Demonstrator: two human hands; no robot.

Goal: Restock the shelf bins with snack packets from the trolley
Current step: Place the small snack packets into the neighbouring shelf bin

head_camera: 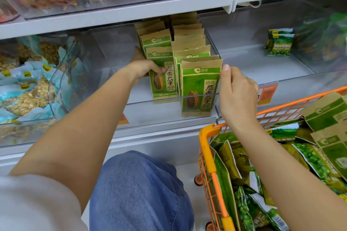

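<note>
Left hand (140, 67): from my feed it's grasping the front brown-and-green paper sunflower seed packet of the left row (163, 78), thumb curled over its left edge.
Right hand (237, 92): fingertips pinching the right edge of the front matching seed packet in the right row (200, 88), which stands upright.
Bin: both rows sit in a clear plastic shelf bin (169, 99), middle shelf, right side.
Trolley: orange wire trolley (208, 148) at lower right, loaded with more loose seed packets (326, 112) and green pea snack bags (311, 159).
Next bin right: a couple of small green snack bags (279, 43) upright.
Left bin: pale blue nut packets (28, 88).
</note>
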